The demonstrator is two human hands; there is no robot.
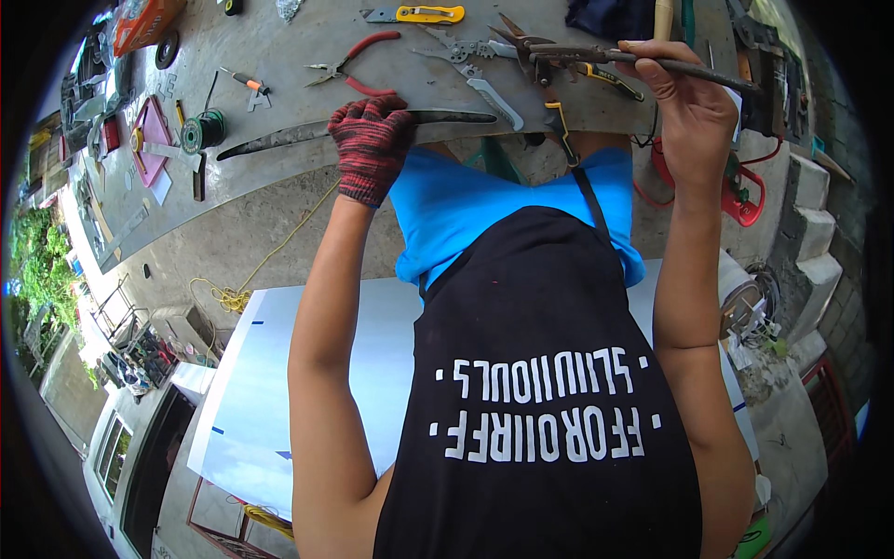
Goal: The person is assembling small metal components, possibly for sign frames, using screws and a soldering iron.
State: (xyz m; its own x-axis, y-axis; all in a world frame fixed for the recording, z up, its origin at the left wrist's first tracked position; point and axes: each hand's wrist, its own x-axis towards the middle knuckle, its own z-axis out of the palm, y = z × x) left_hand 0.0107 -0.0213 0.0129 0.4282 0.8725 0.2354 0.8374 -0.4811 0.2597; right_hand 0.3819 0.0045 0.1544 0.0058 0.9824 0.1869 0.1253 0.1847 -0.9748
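Note:
My left hand, in a red and black knit glove, is closed around a long, dark, slightly curved strip at the table's near edge. The strip's ends stick out on both sides of the fist. My bare right hand is raised at the right, fingers wrapped round a long, thin, dark metal tool. The tool's exact kind cannot be made out. Under its left end lie rusty-bladed snips with yellow and black handles. Red-handled pliers lie just beyond the gloved hand.
Grey multi-blade cutters and a yellow utility knife lie on the grey table. At the left are a green wire spool, an orange-handled tool and a pink triangular frame. A vise-like dark block stands at the right.

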